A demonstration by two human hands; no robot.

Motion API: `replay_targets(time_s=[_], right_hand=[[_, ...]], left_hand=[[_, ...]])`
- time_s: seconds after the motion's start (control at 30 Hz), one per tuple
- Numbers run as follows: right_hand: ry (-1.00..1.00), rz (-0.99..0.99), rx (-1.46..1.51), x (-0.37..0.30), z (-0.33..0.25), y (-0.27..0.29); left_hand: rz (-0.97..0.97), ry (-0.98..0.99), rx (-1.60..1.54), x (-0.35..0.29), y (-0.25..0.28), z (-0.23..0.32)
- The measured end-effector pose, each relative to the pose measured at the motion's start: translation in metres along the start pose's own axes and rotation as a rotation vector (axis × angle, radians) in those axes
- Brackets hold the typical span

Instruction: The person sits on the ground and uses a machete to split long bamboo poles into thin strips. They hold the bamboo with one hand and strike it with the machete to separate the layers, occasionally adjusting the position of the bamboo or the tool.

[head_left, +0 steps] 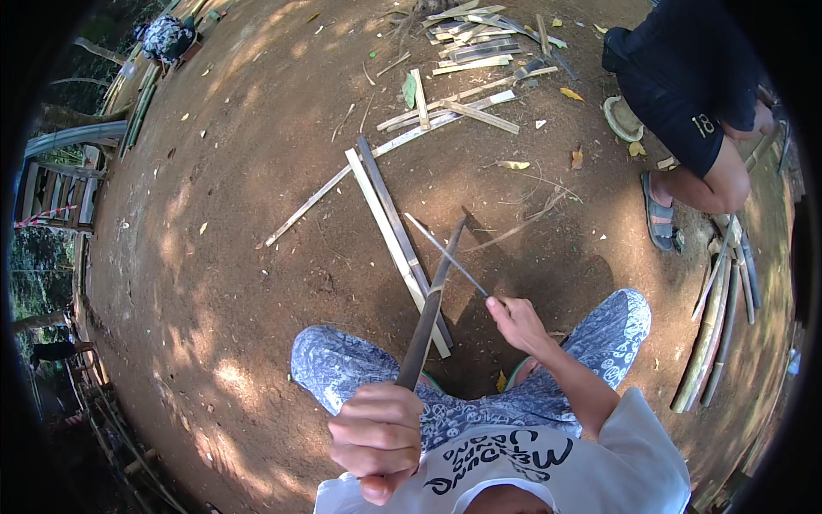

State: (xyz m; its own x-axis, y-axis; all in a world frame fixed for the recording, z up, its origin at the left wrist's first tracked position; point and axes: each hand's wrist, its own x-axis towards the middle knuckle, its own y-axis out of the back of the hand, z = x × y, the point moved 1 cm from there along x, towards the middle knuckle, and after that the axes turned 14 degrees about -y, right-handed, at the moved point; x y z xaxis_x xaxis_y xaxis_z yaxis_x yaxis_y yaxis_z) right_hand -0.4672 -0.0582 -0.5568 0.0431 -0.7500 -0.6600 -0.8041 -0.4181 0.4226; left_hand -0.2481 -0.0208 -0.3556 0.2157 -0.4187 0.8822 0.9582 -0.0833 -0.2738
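Brown, dark-skinned bamboo makes up the strip [424, 330] rising from my left hand [377, 435], whose fingers are pressed together and curled tightly round its lower end. It tilts up and away, with a ridge partway along and a tapered far tip above the bare soil [282, 291]. My right hand [518, 325] is closed too, fingers folded around the near end of a slim knife [467, 276]; its blade slants up leftward and crosses the strip near the tip, though I cannot tell whether they touch. Beyond, a pale slat [394, 244] lies on the ground alongside a dark slat [390, 206], and split pieces [475, 53] are heaped farther off. Another person's sandalled foot [659, 214] stands to my right.
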Motion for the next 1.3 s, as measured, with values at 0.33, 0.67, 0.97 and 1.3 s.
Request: replay_targets(time_s=[0.33,0.67,0.97,1.3], right_hand=[[-0.150,-0.057,0.122,0.078,0.036,0.001],[-0.202,0.010,0.064,0.123,0.067,-0.016],[0.387,-0.090,0.206,0.074,0.035,-0.025],[0.086,-0.135,0.313,0.101,0.081,-0.047]], left_hand=[[0.058,-0.031,0.030,0.007,-0.001,-0.004],[0.127,-0.035,0.078,0.009,0.001,-0.008],[0.157,-0.036,0.083,0.002,0.011,-0.009],[0.215,-0.062,0.142,0.008,0.010,-0.014]])
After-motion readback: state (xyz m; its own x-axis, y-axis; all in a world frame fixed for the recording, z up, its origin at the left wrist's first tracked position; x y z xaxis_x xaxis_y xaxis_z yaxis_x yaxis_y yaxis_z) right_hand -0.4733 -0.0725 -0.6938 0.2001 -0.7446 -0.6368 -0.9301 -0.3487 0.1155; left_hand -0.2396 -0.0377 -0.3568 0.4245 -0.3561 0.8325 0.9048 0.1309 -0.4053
